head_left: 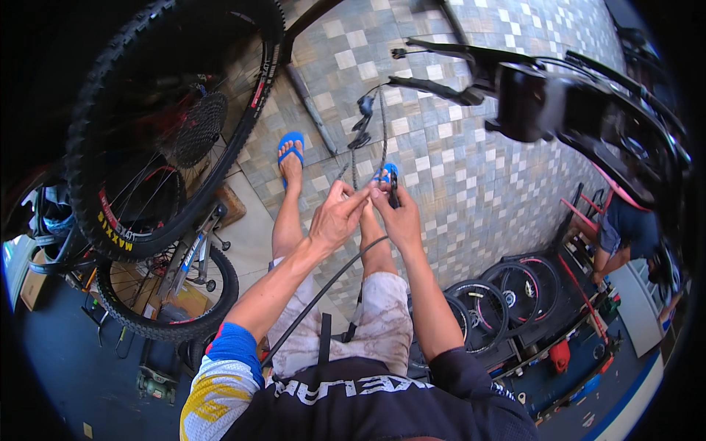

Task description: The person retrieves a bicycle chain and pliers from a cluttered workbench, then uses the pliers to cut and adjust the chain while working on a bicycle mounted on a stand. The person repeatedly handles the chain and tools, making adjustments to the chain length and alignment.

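Note:
Both of my hands meet in front of my knees, at the lower end of a hanging bicycle chain (384, 125). My left hand (340, 214) is closed, its fingertips pinching the chain by my right fingertips. My right hand (398, 218) is closed too, with a slim black tool (394, 187) standing up out of it; the tool's exact kind is not clear. Above them the chain runs through a rear derailleur (362, 121) that dangles below a black bike frame (522, 99). The fingers cover the chain's ends.
A knobby-tyred wheel (268, 88) with a cassette (202, 128) rises at the left, above another bike wheel (228, 283). A grey tube (310, 106) lies on the tiled floor (471, 184). Several wheels (489, 309) and a bending person (625, 235) are at the right. A black cable (323, 294) crosses my lap.

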A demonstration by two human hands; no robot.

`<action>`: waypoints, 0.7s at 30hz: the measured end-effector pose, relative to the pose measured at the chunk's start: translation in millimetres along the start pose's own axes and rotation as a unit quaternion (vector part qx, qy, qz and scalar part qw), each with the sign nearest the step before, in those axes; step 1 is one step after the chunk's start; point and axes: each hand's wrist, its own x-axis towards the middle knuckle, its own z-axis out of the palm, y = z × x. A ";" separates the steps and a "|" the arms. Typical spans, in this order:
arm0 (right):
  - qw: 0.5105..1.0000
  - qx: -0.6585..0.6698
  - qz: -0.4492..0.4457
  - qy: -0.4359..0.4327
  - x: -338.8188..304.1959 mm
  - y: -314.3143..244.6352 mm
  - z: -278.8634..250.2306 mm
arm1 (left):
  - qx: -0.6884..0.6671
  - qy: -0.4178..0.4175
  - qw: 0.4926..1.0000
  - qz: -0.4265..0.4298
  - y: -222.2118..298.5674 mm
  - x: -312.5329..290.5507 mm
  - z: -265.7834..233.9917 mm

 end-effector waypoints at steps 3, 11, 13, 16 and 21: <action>0.999 -0.023 0.043 -0.009 -8.2 -2.7 -12.1 | -0.004 -0.014 0.999 0.048 12.5 -19.0 5.4; 0.919 0.361 0.155 0.023 -45.9 -1.7 -37.0 | -0.434 -0.052 0.829 -0.347 10.1 -33.5 4.1; 0.878 0.437 0.195 -0.009 -58.2 -10.2 -44.2 | -0.382 -0.056 0.842 -0.377 -6.0 -29.1 3.7; 0.805 0.535 0.228 -0.117 -72.0 -1.9 -59.6 | -0.351 -0.052 0.823 -0.444 -36.6 -15.0 3.0; 0.808 0.527 0.247 -0.092 -103.1 5.5 -74.6 | -0.353 -0.049 0.793 -0.494 -69.6 17.9 21.9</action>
